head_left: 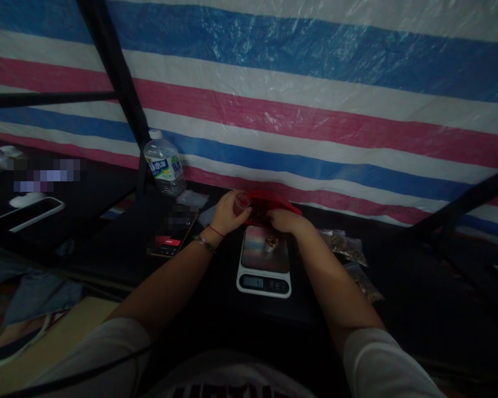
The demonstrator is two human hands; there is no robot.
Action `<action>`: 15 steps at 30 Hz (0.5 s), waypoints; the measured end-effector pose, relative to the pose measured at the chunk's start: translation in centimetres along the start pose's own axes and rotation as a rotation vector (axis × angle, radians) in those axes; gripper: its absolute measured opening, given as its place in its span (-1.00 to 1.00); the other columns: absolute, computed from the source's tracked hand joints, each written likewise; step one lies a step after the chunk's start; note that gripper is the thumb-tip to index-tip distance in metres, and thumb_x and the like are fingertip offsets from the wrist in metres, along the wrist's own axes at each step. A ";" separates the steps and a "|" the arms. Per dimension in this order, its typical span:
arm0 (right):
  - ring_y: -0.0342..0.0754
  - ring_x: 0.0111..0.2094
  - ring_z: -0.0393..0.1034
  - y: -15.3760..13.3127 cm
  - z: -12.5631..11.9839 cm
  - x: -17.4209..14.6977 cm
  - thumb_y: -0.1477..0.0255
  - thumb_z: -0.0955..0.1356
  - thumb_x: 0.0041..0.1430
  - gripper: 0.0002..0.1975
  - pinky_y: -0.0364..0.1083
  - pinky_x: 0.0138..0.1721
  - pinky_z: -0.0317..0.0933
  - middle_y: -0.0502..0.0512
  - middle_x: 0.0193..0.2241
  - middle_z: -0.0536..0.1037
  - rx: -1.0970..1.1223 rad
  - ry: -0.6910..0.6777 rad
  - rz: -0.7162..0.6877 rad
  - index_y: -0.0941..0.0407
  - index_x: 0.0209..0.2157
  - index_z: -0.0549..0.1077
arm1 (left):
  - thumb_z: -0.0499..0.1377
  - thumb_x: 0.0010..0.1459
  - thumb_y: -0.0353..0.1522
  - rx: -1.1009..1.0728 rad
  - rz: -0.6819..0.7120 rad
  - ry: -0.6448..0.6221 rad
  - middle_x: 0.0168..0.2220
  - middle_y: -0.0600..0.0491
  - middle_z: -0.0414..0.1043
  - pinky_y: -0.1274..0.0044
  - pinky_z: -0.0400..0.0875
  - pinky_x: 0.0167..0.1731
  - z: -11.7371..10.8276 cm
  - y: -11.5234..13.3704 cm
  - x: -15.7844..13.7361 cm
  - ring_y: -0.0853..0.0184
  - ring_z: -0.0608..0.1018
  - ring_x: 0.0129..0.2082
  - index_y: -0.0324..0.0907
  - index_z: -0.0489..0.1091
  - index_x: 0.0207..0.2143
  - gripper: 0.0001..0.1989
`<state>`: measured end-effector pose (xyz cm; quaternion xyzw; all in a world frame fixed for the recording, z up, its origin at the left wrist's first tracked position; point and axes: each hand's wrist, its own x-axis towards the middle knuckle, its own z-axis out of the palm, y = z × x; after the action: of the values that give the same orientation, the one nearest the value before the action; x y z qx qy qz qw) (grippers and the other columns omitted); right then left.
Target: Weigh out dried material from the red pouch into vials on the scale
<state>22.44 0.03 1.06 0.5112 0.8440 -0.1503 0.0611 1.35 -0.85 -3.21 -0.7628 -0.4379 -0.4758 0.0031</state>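
My left hand [229,214] is closed around a small clear round cup [242,203] at the left edge of an open red bag [280,200]. Dark pieces [258,211] lie in the bag's mouth. My right hand [287,220] reaches into it from the right, fingers bent together among the pieces; what they grip is hidden. In front of both hands stands a white kitchen scale [264,292] with a lit display, its digits too blurred to read surely. A small cup of brown pieces [271,243] sits on its plate.
Several clear zip bags of brown pieces [343,246] lie right of the scale. Leftward are a phone [172,241], a clear plastic packet [193,198] and a large plastic bottle [165,166]. Behind hangs a striped sheet [315,99] with dark frame bars [118,72]. Another person's foot [22,337] shows lower left.
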 end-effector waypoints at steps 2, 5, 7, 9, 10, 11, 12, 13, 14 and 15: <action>0.05 -0.09 0.44 0.1 0.8 0.8 0.56 0.24 0.19 -0.62 -0.09 -0.08 0.25 0.28 -0.03 0.52 -0.025 0.045 0.075 0.17 0.01 0.48 | 0.15 0.10 -0.21 0.004 0.001 0.028 -0.03 -0.14 0.42 0.31 0.35 0.04 0.1 -0.2 -0.1 0.15 0.47 -0.01 -0.25 0.28 0.01 -0.54; 0.04 -0.09 0.45 0.4 1.2 1.4 0.50 0.28 0.19 -0.64 -0.10 -0.09 0.25 0.23 -0.03 0.53 -0.017 0.057 0.116 0.13 0.02 0.48 | 0.15 0.10 -0.21 -0.024 0.021 -0.024 -0.03 -0.15 0.43 0.32 0.36 0.03 0.0 -0.4 -0.1 0.16 0.47 -0.01 -0.27 0.29 0.01 -0.53; 0.02 -0.13 0.46 0.6 1.0 1.4 0.50 0.30 0.18 -0.66 -0.12 -0.11 0.25 0.21 -0.09 0.56 -0.016 0.058 0.143 0.12 -0.01 0.50 | 0.17 0.08 -0.22 -0.073 0.071 -0.164 -0.01 -0.13 0.44 0.35 0.36 0.03 -0.2 -0.5 0.0 0.18 0.48 -0.01 -0.26 0.30 0.03 -0.52; -0.01 -0.18 0.48 0.6 0.9 1.4 0.49 0.30 0.19 -0.69 -0.14 -0.14 0.25 0.20 -0.15 0.59 -0.015 0.064 0.156 0.13 -0.05 0.52 | 0.19 0.07 -0.22 -0.127 0.137 -0.343 0.02 -0.10 0.43 0.38 0.36 0.04 -0.4 -0.5 0.1 0.20 0.49 0.01 -0.22 0.30 0.06 -0.49; -0.02 -0.21 0.48 0.6 0.8 1.5 0.48 0.30 0.19 -0.71 -0.15 -0.17 0.25 0.19 -0.17 0.59 -0.007 0.058 0.154 0.13 -0.07 0.53 | 0.21 0.06 -0.22 -0.146 0.165 -0.416 0.04 -0.09 0.43 0.38 0.35 0.05 -0.5 -0.6 0.1 0.20 0.48 0.02 -0.20 0.29 0.08 -0.47; -0.04 -0.24 0.48 0.6 0.8 1.5 0.47 0.30 0.20 -0.73 -0.15 -0.19 0.25 0.18 -0.18 0.60 0.002 0.054 0.144 0.13 -0.10 0.54 | 0.22 0.05 -0.21 -0.156 0.185 -0.470 0.04 -0.08 0.43 0.38 0.34 0.05 -0.6 -0.6 0.2 0.20 0.48 0.03 -0.19 0.29 0.09 -0.45; -0.05 -0.25 0.48 0.6 0.9 1.6 0.46 0.29 0.20 -0.74 -0.16 -0.21 0.25 0.18 -0.19 0.60 0.007 0.056 0.133 0.12 -0.12 0.55 | 0.23 0.04 -0.21 -0.160 0.194 -0.504 0.04 -0.08 0.43 0.38 0.34 0.05 -0.7 -0.6 0.2 0.20 0.48 0.03 -0.19 0.29 0.09 -0.44; -0.06 -0.26 0.48 0.6 0.9 1.7 0.46 0.29 0.20 -0.74 -0.17 -0.23 0.24 0.17 -0.19 0.60 0.008 0.061 0.123 0.12 -0.13 0.55 | 0.24 0.03 -0.21 -0.161 0.197 -0.528 0.03 -0.08 0.43 0.38 0.34 0.05 -0.8 -0.6 0.3 0.19 0.48 0.02 -0.19 0.30 0.08 -0.45; -0.06 -0.27 0.48 0.6 1.0 1.7 0.46 0.28 0.21 -0.74 -0.17 -0.25 0.24 0.17 -0.19 0.60 0.005 0.065 0.119 0.12 -0.14 0.55 | 0.25 0.02 -0.22 -0.165 0.200 -0.548 0.02 -0.09 0.44 0.37 0.34 0.04 -0.9 -0.6 0.3 0.19 0.49 0.01 -0.19 0.32 0.06 -0.46; -0.07 -0.27 0.48 0.6 1.1 1.8 0.47 0.27 0.21 -0.74 -0.17 -0.25 0.24 0.18 -0.20 0.60 -0.001 0.070 0.122 0.12 -0.14 0.56 | 0.25 0.01 -0.22 -0.171 0.203 -0.565 0.00 -0.09 0.45 0.37 0.35 0.03 -1.0 -0.6 0.4 0.19 0.49 -0.01 -0.19 0.33 0.04 -0.47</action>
<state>22.07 1.47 -0.54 0.5668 0.8129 -0.1278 0.0410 0.27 -0.63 -2.67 -0.9023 -0.3011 -0.2773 -0.1354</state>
